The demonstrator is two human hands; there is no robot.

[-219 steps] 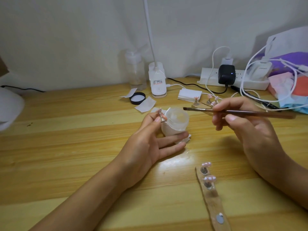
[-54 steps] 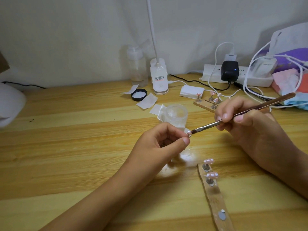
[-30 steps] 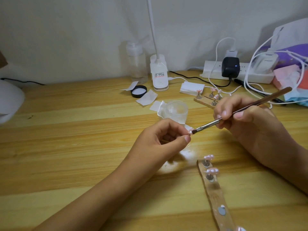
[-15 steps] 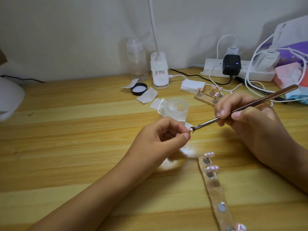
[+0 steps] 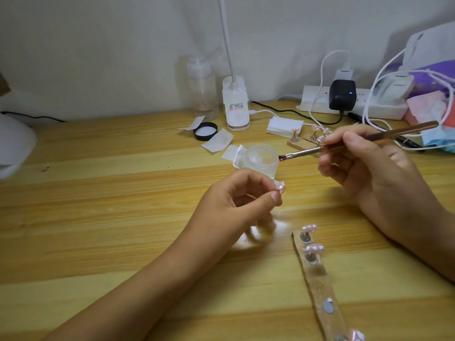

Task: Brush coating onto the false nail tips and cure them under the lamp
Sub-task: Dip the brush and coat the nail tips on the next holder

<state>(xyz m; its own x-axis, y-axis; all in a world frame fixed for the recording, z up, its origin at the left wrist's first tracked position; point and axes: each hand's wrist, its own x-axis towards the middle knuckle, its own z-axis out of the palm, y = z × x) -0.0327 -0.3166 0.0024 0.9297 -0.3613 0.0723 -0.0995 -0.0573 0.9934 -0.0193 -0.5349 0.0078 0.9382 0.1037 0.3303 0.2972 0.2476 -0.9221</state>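
My left hand [image 5: 231,205] pinches a small pink false nail tip [image 5: 354,187] on its stand, between thumb and fingers, above the wooden desk. My right hand [image 5: 369,173] grips a brown-handled brush [image 5: 344,145] like a pen; its dark bristle end hovers at the rim of the clear coating jar [image 5: 261,159], apart from the nail tip. A wooden holder strip [image 5: 320,284] at the lower right carries two pink nail tips [image 5: 311,238] on pegs. A second holder [image 5: 302,141] with several tips lies behind the jar.
A white desk lamp base [image 5: 236,107] and a clear bottle [image 5: 203,92] stand at the back. A black jar lid [image 5: 205,131], paper wipes [image 5: 218,143], a white pad stack [image 5: 284,126], a power strip [image 5: 354,103] with cables and bags [image 5: 433,77] crowd the back right. A white curing lamp [image 5: 14,146] is at left.
The brush has lifted off the nail tip and moved up to the jar's rim. My left hand stays in place, still pinching the tip.
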